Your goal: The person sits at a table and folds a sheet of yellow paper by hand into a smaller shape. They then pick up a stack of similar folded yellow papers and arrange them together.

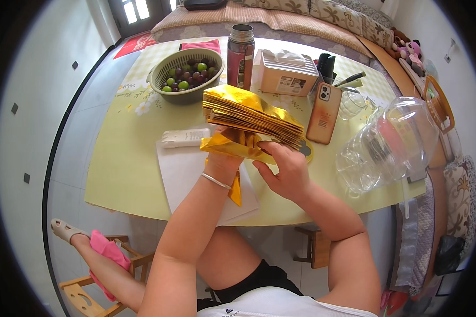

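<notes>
While the left hand [225, 158] grips a thick stack of gold foil sheets [251, 115] from beneath, its fingers are hidden under the paper, so only the wrist and the heel of the palm show; a thin silver bangle [217, 181] circles that wrist. The stack sits above this hand, lifted off the table and fanned toward the far right. A loose folded gold sheet [232, 145] hangs just below the stack, against the left palm, with a strip of it trailing down past the wrist.

The right hand [285, 169] is just right of the left one, fingers curled and thumb pressed toward them, pinching the near edge of the stack.

Under both hands lie white sheets of paper [182, 171] on a pale green tablecloth [127, 164]. A white remote control [184, 137] lies just left of the left hand. Beyond the stack stand a green basket of grapes [186, 74], a dark red flask [240, 48] and a tissue box [285, 74]. A phone in a copper case [323, 112] lies just right of the stack, and farther right of the right hand a clear plastic bottle [388, 145] lies on its side.

Another person's leg, with pink cloth [108, 253], shows well below and left of the hands.
</notes>
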`<state>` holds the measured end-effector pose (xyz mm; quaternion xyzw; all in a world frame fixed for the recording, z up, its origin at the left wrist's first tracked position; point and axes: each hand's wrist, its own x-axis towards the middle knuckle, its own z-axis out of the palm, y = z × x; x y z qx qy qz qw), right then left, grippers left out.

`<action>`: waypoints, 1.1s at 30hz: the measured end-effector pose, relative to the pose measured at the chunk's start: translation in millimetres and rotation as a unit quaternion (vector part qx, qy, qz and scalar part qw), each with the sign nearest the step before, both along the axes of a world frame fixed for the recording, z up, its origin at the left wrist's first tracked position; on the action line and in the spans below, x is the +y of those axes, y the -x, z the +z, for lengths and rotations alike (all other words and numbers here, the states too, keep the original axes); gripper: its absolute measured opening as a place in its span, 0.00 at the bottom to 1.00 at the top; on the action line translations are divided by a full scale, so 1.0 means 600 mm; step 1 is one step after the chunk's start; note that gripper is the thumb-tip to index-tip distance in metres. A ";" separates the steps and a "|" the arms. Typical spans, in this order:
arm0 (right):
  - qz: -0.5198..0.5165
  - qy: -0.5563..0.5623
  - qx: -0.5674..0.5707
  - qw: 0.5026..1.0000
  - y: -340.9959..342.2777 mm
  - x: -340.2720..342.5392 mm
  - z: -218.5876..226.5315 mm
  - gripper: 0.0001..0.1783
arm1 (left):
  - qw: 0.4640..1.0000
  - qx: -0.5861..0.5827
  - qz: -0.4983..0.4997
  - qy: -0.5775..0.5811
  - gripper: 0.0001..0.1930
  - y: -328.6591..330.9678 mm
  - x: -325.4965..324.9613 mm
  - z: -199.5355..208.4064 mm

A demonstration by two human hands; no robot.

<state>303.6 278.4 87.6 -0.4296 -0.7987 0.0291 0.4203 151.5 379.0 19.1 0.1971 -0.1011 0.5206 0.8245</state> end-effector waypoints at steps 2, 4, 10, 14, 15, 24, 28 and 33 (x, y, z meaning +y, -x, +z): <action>0.013 0.020 0.011 1.000 -0.002 0.008 -0.009 0.17 | 0.999 0.011 0.007 0.044 0.20 -0.002 0.002 -0.004; -0.016 -0.004 0.015 1.000 0.000 0.016 -0.018 0.17 | 0.998 0.034 0.016 0.058 0.20 -0.007 0.005 -0.008; -0.030 -0.129 -0.053 0.990 0.008 0.012 -0.002 0.12 | 0.998 0.031 -0.005 0.046 0.21 -0.019 -0.012 0.015; 0.009 -0.145 -0.074 0.987 0.010 0.010 -0.011 0.16 | 0.999 0.022 0.021 0.021 0.19 -0.022 -0.020 0.027; 0.021 -0.141 -0.072 0.987 0.011 0.010 -0.014 0.17 | 0.999 0.024 0.024 0.024 0.19 -0.022 -0.018 0.027; 0.030 -0.086 0.000 0.996 0.016 0.023 -0.010 0.18 | 0.983 0.148 0.101 0.044 0.17 -0.031 -0.028 0.017; -0.002 -0.077 0.016 0.997 0.017 0.019 -0.010 0.19 | 0.990 0.110 0.075 0.040 0.15 -0.033 -0.032 0.016; 0.008 -0.031 0.040 0.999 0.015 0.013 -0.007 0.17 | 0.980 0.169 0.107 0.015 0.15 -0.039 -0.041 0.027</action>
